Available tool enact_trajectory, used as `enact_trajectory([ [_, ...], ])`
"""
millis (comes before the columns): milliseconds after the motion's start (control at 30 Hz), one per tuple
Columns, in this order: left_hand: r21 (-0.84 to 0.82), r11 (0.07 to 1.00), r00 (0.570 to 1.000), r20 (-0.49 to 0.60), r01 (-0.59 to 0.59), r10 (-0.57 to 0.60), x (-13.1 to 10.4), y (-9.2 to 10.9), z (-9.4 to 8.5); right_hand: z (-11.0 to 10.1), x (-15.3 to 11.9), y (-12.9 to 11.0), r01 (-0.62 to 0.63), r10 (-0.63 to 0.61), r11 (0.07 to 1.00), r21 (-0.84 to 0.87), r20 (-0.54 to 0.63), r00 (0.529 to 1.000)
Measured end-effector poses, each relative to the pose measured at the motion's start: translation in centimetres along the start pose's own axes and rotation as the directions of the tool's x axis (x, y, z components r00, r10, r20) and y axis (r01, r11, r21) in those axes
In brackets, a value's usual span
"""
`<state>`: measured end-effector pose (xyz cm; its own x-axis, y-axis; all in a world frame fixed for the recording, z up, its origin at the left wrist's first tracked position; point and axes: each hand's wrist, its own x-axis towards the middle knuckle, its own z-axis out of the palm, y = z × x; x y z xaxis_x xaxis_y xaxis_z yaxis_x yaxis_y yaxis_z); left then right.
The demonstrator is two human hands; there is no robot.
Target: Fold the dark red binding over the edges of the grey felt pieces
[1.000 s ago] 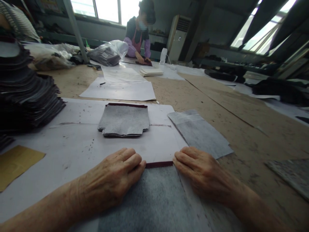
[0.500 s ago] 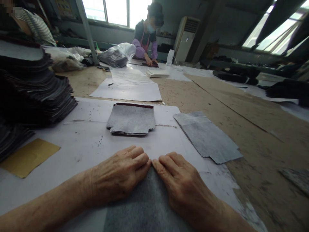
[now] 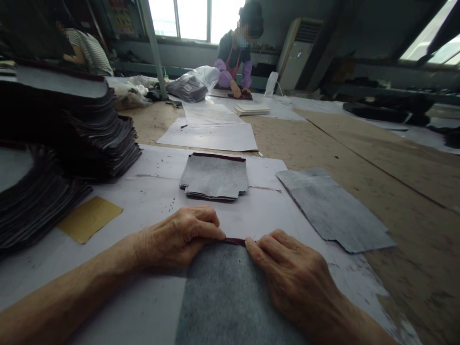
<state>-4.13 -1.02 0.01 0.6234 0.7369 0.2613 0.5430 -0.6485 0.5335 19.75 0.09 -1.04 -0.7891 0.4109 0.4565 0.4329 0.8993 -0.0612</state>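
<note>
A grey fabric piece [image 3: 230,292] lies on the white paper in front of me, its far edge showing a narrow dark red folded strip. My left hand [image 3: 187,235] pinches that edge at its left part, thumb and fingers together. On the right part of the same edge, my right hand [image 3: 293,263] presses with closed fingers. A gap between the hands leaves some of the red fold in sight. Just beyond them sits a small stack of grey pieces [image 3: 215,177] with a dark red far edge. More flat grey pieces [image 3: 334,208] lie to the right.
Tall stacks of dark pieces [image 3: 104,129] stand at the left, by a yellow-brown card [image 3: 90,218]. White sheets [image 3: 212,134] and a filled plastic bag [image 3: 192,86] lie farther back. A co-worker [image 3: 235,57] handles a dark piece across the table; another person [image 3: 89,50] is at far left.
My hands have moved apart along the far edge of the fabric piece, and the dark red fold now shows between them. The view has turned somewhat to the left.
</note>
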Motion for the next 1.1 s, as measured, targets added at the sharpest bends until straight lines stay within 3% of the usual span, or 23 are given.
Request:
enact_trajectory([
  [333,0.250,0.953,0.984,0.002,-0.174,0.179,-0.6,0.4,0.3,-0.2,0.3,0.2,0.001,0.000,0.999,-0.047,0.035,0.999],
  [567,0.276,0.946,0.982,-0.031,-0.171,0.187,-0.8,0.4,1.3,-1.1,1.9,-0.5,0.117,-0.097,0.986,-0.116,0.163,0.982],
  [700,0.262,0.953,0.987,-0.012,-0.151,0.160,-0.6,0.6,1.1,-0.4,4.0,-2.1,0.146,-0.132,0.961,-0.234,0.077,0.988],
  [833,0.240,0.960,0.988,-0.007,-0.147,0.154,-0.8,0.5,0.5,1.5,3.9,-2.6,0.083,-0.090,0.988,-0.128,-0.052,0.995],
  [1100,0.124,0.989,0.995,-0.048,-0.081,0.088,-2.6,-1.0,-0.8,1.7,2.8,-1.4,0.124,-0.127,0.991,-0.050,-0.068,0.990],
])
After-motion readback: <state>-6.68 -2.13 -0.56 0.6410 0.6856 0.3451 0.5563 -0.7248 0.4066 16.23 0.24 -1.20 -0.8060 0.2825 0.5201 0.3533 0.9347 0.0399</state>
